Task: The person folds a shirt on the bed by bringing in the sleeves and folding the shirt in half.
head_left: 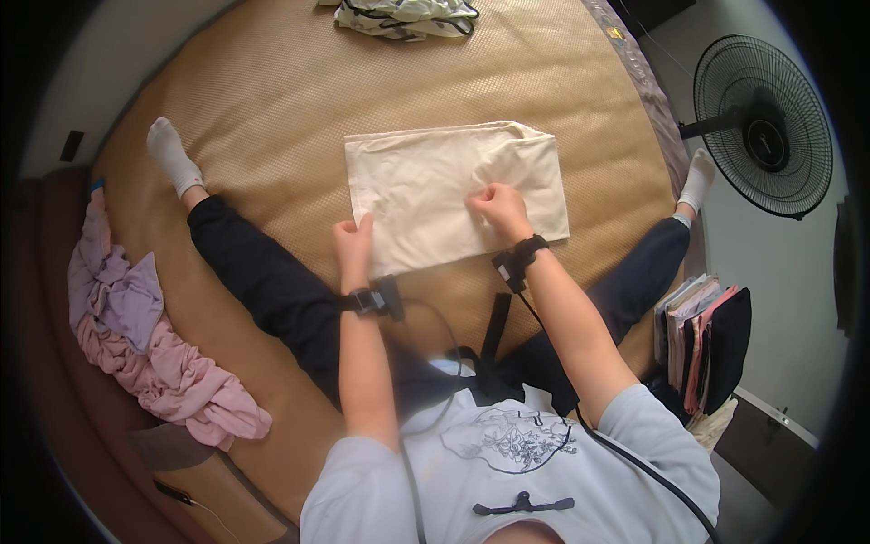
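Observation:
A cream-coloured cloth (421,183), folded into a rough rectangle, lies on the bed mat between my spread legs. At its near left edge my left hand (353,248) grips the fabric, thumb uppermost. My right hand (503,209) pinches the cloth right of its middle, and wrinkles fan out from those fingers. The far right corner of the cloth is loosely turned, showing a fold. Both wrists carry black straps with small devices and cables.
The woven mat (272,122) covers the bed. Crumpled pink and lilac fabric (163,367) lies left, near a phone (172,491) on a cable. Right are a stack of folded clothes (700,340) and a standing fan (761,129). A bunched patterned cloth (408,19) lies at the far side.

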`<action>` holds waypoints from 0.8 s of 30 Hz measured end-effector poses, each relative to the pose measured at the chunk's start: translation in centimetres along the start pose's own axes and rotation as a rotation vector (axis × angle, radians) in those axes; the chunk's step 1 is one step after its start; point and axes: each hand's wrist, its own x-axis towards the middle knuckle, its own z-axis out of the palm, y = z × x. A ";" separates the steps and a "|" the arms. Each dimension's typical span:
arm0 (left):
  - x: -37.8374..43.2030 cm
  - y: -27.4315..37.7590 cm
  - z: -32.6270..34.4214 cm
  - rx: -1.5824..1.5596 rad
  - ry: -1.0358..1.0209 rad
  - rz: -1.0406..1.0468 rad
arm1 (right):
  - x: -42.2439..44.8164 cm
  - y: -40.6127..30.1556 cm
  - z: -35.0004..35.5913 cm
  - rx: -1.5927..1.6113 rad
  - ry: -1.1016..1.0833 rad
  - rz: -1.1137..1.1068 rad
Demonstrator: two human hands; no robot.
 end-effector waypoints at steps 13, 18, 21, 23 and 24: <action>-0.6 1.8 0.1 -0.421 -0.400 0.012 | 0.0 -0.8 1.2 -0.108 0.160 0.030; -3.3 7.0 1.2 -0.613 -0.574 0.210 | 0.2 -0.8 1.7 -0.163 0.158 0.070; -6.2 11.4 3.7 -0.622 -0.765 0.189 | 0.0 -0.9 1.5 -0.147 0.169 0.063; -7.1 12.9 6.5 -0.412 -0.807 0.416 | -0.3 -1.3 0.9 -0.168 0.125 0.057; -7.4 13.5 7.8 -0.406 -0.814 0.420 | -0.5 -1.5 0.5 -0.193 0.075 0.045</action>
